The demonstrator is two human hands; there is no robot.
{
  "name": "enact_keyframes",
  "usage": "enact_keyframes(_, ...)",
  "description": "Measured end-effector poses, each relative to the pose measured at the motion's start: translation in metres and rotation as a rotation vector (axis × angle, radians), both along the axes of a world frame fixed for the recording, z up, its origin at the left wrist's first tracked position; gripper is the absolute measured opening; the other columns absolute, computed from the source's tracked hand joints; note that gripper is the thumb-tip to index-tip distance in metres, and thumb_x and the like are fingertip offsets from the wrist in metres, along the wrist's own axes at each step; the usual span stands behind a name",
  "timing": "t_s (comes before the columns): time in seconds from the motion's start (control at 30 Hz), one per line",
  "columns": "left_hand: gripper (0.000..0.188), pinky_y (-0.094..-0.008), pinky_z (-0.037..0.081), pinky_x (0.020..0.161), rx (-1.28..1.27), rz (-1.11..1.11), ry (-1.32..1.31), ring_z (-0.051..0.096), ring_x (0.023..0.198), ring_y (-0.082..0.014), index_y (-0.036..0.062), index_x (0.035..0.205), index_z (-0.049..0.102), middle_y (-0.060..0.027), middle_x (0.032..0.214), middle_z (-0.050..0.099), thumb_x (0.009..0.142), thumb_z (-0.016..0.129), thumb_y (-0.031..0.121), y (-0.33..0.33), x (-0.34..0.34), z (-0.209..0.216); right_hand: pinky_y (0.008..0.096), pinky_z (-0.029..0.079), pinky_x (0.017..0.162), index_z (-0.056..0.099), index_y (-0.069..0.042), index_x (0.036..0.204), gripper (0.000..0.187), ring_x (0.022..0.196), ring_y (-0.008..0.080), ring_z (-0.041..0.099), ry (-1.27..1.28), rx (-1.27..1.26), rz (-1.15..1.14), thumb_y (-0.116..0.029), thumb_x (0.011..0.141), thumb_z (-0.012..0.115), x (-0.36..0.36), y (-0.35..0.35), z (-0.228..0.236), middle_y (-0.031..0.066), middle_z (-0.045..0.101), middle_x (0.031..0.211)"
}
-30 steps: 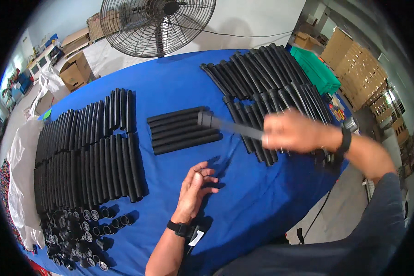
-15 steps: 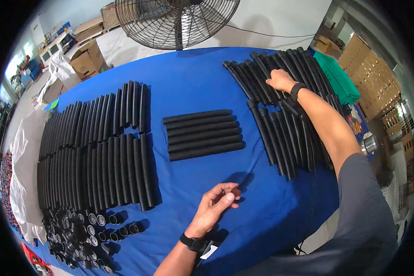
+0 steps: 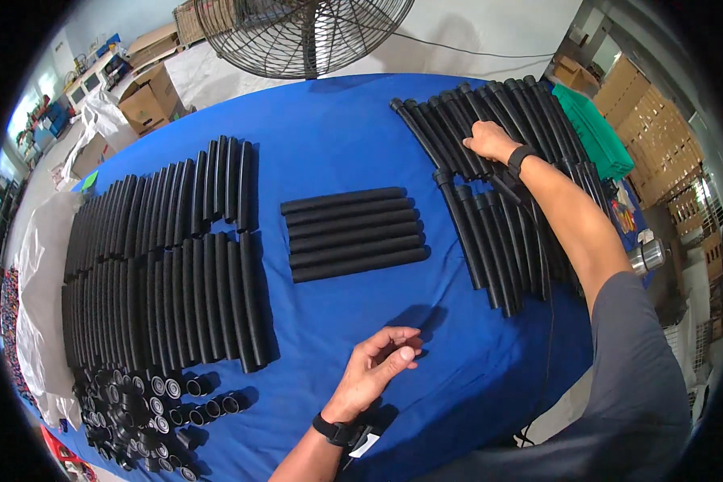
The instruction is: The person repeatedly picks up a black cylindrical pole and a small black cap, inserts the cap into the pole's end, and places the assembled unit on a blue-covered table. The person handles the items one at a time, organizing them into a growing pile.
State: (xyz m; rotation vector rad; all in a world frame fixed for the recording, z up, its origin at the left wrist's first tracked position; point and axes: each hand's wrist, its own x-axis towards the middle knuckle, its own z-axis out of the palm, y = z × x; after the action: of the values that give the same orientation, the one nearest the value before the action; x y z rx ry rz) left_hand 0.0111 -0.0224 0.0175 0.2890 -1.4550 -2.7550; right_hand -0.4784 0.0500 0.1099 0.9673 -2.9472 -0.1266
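Observation:
My right hand (image 3: 490, 141) rests on the far-right group of black capped tubes (image 3: 451, 128), its fingers curled down onto one of them; the fingertips are partly hidden. Below that row lies a second row of capped tubes (image 3: 490, 249), partly covered by my right forearm. My left hand (image 3: 371, 371) hovers over the blue cloth at the front middle, thumb and loosely bent fingers apart, with nothing in it. Beyond it, several black tubes without caps (image 3: 355, 234) lie side by side across the middle.
Two rows of black tubes (image 3: 161, 301) fill the left side of the blue-covered table (image 3: 329, 120). Loose black caps (image 3: 149, 414) are heaped at the front left. A fan (image 3: 301, 40) stands behind the table, a green crate (image 3: 593, 132) at the far right, and a metal bottle (image 3: 649, 255) nearby.
My left thumb and fingers have parted slightly. My right hand stays at nearly the same spot on the capped tubes. The whole view has shifted a little.

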Motion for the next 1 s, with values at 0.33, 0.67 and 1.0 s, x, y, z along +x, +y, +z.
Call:
enact_keyframes(0.33,0.036,-0.0363,0.056,0.091,0.032,0.001,-0.003,0.067,0.106,-0.0217,0.0007,0.130,0.063,-0.0127,0.116,0.069,0.101,0.068,0.021,0.000,0.002,-0.001,0.0488,0.057,0.091,0.073,0.006,0.099,0.037,0.098,0.0419,0.072,-0.087,0.104,-0.022,-0.030,0.092,0.071,0.012,-0.010,0.026,0.0267,0.074,0.100)
enact_keyframes(0.67,0.037,-0.0358,0.056,0.090,0.011,-0.008,0.011,0.067,0.103,-0.0209,0.0005,0.130,0.063,-0.0123,0.114,0.069,0.101,0.068,0.022,-0.001,0.002,0.001,0.0434,0.058,0.061,0.065,0.010,0.079,0.043,0.062,0.0305,0.071,-0.237,-0.140,-0.138,-0.029,0.089,0.078,0.016,-0.003,0.015,0.0208,0.070,0.073)
enact_keyframes(1.0,0.037,-0.0355,0.056,0.091,0.028,-0.019,0.009,0.068,0.102,-0.0205,-0.0002,0.131,0.063,-0.0132,0.115,0.070,0.101,0.068,0.022,-0.002,0.003,-0.001,0.0477,0.057,0.080,0.070,0.009,0.083,0.045,0.075,0.0380,0.074,-0.063,-0.133,-0.055,-0.035,0.091,0.075,0.005,0.001,0.005,0.0249,0.072,0.076)
